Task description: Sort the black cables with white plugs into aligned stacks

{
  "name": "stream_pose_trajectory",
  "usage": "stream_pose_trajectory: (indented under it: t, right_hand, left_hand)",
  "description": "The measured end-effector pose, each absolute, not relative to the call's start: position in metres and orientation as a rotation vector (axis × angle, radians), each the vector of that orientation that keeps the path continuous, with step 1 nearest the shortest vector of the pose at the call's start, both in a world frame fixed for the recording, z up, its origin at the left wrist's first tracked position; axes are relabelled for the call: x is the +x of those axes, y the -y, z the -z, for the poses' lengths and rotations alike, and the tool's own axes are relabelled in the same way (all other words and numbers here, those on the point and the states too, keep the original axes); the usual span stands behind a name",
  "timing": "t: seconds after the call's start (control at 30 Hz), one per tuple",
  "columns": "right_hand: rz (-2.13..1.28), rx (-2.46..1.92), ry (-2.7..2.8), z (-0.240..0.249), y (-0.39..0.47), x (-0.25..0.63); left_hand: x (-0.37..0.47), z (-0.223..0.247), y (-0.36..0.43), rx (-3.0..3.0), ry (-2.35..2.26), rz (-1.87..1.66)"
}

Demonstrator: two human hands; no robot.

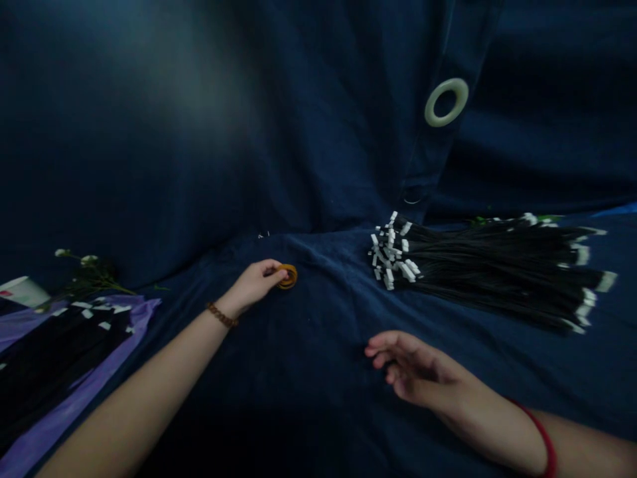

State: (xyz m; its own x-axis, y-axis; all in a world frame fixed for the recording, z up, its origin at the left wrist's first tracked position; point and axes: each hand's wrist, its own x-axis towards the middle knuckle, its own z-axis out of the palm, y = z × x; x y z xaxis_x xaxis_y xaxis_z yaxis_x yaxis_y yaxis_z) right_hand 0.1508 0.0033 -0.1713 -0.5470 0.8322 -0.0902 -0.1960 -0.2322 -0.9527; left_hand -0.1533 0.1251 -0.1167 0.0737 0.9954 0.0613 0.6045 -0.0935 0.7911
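Observation:
My left hand (257,284) pinches a small yellow-brown ring (288,277) between thumb and fingers, just above the dark blue cloth. Whether it is a tape roll or a coil of bands I cannot tell. Over the cloth at lower right, my right hand (423,375) is held with its fingers apart and nothing in it. Beyond that hand lies a thick bundle of black cables (492,269) with white connectors at both ends. Neither hand touches the bundle.
Dark blue cloth (308,372) covers the surface and rises behind it, with a pale ring (446,102) on the upright part. At left are more black cables (60,358) on a purple bag (74,405), white flowers (89,261) and a paper cup (24,292).

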Motion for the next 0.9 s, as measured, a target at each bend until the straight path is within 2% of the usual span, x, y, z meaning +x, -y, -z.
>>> stream_pose_trajectory:
  t: [0.2, 0.4, 0.9]
  right_hand:
    - [-1.86, -0.817, 1.316, 0.173, -0.007, 0.15]
    - [-1.913, -0.837, 1.263, 0.171, -0.008, 0.15]
    - [-1.928, -0.883, 1.303, 0.171, -0.006, 0.152]
  left_hand:
    - [-0.212, 0.106, -0.183, 1.66, -1.951, -0.874]
    - [-0.228, 0.109, -0.211, 1.565, -2.052, -0.766]
    - [-0.268, 0.153, -0.257, 1.578, -2.598, -0.475]
